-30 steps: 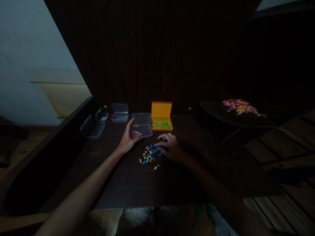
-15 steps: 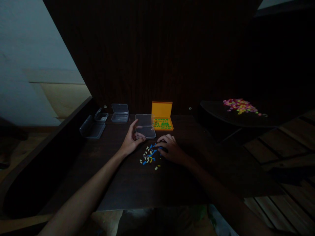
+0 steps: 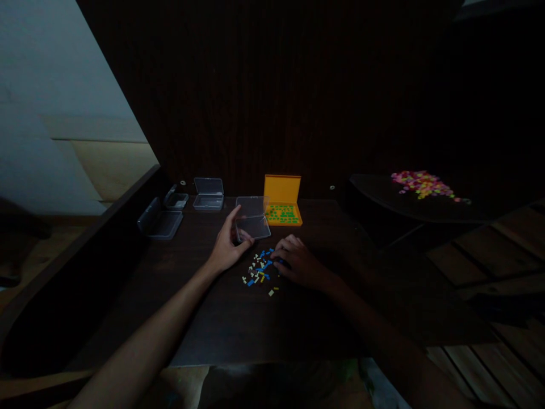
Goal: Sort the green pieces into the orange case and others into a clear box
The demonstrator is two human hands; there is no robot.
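My left hand (image 3: pixel 229 245) grips the near left side of an open clear plastic box (image 3: pixel 254 228), fingers behind it and thumb along its front edge. The box's hinged lid stands up at the back. Just in front lies a loose pile of small building bricks (image 3: pixel 259 271), blue, cream and yellow. At the right edge of this pile is my right hand (image 3: pixel 297 261), its fingers bent down and drawn together on the bricks. Whatever is between those fingertips is hidden in shadow.
Behind the clear box, an open orange box (image 3: pixel 283 189) holds small green pieces (image 3: pixel 284 214). Several clear boxes (image 3: pixel 208 201) with raised lids stand at the back left. A pile of pink and yellow pieces (image 3: pixel 423 184) lies on a dark side shelf (image 3: pixel 378 196). A raised side panel borders the left.
My right hand has shifted slightly down and its fingers have drawn closer together at the bricks. My left hand still holds the clear box. The view has shifted a little.
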